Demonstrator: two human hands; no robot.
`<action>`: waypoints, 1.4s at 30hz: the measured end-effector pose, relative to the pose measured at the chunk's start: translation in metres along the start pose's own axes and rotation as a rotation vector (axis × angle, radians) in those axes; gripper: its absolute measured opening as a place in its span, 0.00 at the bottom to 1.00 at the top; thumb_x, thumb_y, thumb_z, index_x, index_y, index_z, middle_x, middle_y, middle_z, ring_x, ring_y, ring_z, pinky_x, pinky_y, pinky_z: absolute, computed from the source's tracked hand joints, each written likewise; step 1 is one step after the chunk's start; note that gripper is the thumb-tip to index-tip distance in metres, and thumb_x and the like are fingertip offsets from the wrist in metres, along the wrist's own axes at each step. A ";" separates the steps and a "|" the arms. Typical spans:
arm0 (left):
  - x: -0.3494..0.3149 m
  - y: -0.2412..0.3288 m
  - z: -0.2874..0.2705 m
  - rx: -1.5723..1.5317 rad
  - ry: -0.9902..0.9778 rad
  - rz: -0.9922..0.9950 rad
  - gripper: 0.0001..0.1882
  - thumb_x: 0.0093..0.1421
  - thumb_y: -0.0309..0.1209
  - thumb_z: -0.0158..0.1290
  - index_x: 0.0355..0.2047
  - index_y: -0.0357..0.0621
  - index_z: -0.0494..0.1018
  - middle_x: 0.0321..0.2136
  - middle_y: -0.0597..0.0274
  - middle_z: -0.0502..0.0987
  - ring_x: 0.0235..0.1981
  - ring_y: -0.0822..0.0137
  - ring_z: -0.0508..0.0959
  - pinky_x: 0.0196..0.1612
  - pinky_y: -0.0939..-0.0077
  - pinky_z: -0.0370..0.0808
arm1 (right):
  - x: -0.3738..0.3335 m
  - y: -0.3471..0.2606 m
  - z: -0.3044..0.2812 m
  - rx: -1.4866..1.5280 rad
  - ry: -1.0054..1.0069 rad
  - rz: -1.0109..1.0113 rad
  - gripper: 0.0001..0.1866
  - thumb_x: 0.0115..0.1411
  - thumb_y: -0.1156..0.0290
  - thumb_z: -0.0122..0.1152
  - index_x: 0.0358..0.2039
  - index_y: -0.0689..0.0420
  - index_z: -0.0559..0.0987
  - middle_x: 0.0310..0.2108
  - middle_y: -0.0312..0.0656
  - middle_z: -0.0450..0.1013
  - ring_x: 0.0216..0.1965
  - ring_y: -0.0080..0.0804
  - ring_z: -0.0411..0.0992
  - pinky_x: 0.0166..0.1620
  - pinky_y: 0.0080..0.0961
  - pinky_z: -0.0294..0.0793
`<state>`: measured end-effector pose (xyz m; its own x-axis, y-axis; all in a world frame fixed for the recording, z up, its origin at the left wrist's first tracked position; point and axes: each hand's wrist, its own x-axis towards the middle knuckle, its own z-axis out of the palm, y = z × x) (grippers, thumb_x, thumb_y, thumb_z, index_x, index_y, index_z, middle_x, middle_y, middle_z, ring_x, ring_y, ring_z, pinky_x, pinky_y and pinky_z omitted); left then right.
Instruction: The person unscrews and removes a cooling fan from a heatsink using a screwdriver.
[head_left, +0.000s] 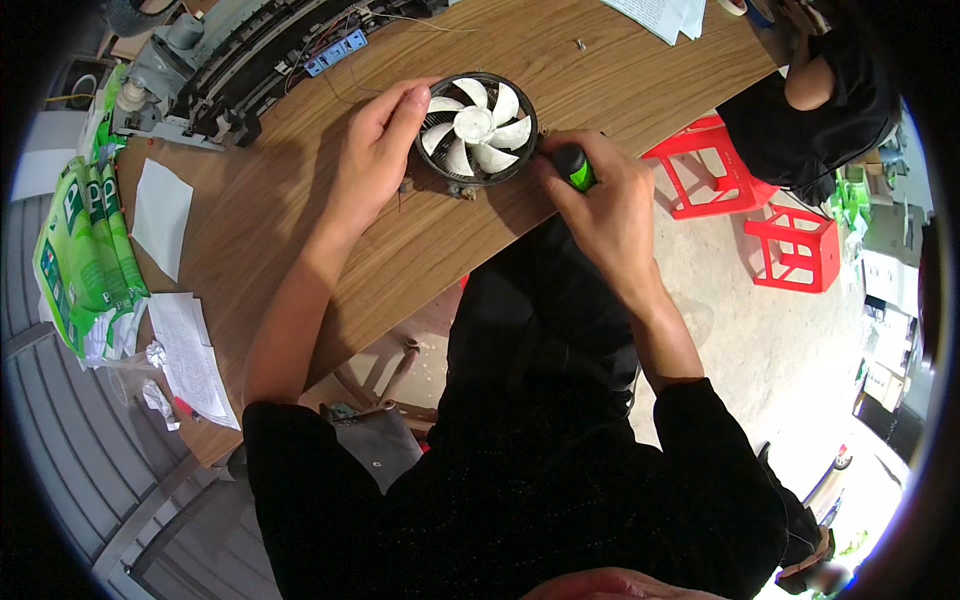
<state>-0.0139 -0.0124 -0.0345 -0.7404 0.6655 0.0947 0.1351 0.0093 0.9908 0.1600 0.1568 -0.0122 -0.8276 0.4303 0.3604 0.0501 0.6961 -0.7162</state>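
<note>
A round cooling fan point(474, 126) with white blades in a black frame stands near the front edge of the wooden table. My left hand point(378, 150) grips its left side, thumb up along the rim and the other fingers mostly hidden behind it. On the fan's right, my right hand point(612, 205) is wrapped round a screwdriver with a black and green handle point(574, 166). The tool's shaft is hidden, but its front end points toward the fan's right rim. Small metal fittings point(462, 191) show along the fan's lower edge.
A long machine part with wires point(270, 60) lies at the back left, a blue strip point(336, 53) beside it. Green packages point(85, 240) and paper sheets point(190, 350) cover the left end. A small screw point(580, 44) lies farther back. Red stools point(795, 248) and a seated person point(840, 110) are at right.
</note>
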 end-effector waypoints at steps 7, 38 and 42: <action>0.001 0.000 0.000 0.026 -0.001 0.005 0.22 0.76 0.41 0.46 0.53 0.33 0.77 0.41 0.62 0.83 0.43 0.75 0.77 0.49 0.77 0.74 | -0.002 -0.003 -0.002 0.005 -0.015 0.061 0.12 0.55 0.70 0.74 0.38 0.59 0.82 0.34 0.48 0.81 0.36 0.50 0.80 0.39 0.37 0.78; 0.001 -0.009 -0.003 0.058 0.023 -0.014 0.25 0.75 0.46 0.48 0.50 0.33 0.78 0.36 0.63 0.82 0.38 0.75 0.77 0.44 0.78 0.74 | 0.061 -0.020 -0.047 0.226 0.279 -0.332 0.20 0.70 0.54 0.61 0.41 0.63 0.79 0.29 0.42 0.80 0.30 0.24 0.78 0.32 0.19 0.76; 0.003 -0.012 -0.003 0.050 0.003 0.010 0.25 0.75 0.46 0.48 0.50 0.33 0.78 0.35 0.61 0.83 0.38 0.74 0.77 0.44 0.76 0.74 | 0.064 -0.017 -0.048 0.188 0.308 -0.381 0.22 0.71 0.52 0.60 0.39 0.63 0.79 0.30 0.41 0.80 0.30 0.22 0.78 0.32 0.20 0.76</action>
<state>-0.0199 -0.0128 -0.0460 -0.7409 0.6634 0.1046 0.1750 0.0403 0.9837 0.1333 0.1995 0.0518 -0.5631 0.3353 0.7553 -0.3473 0.7334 -0.5844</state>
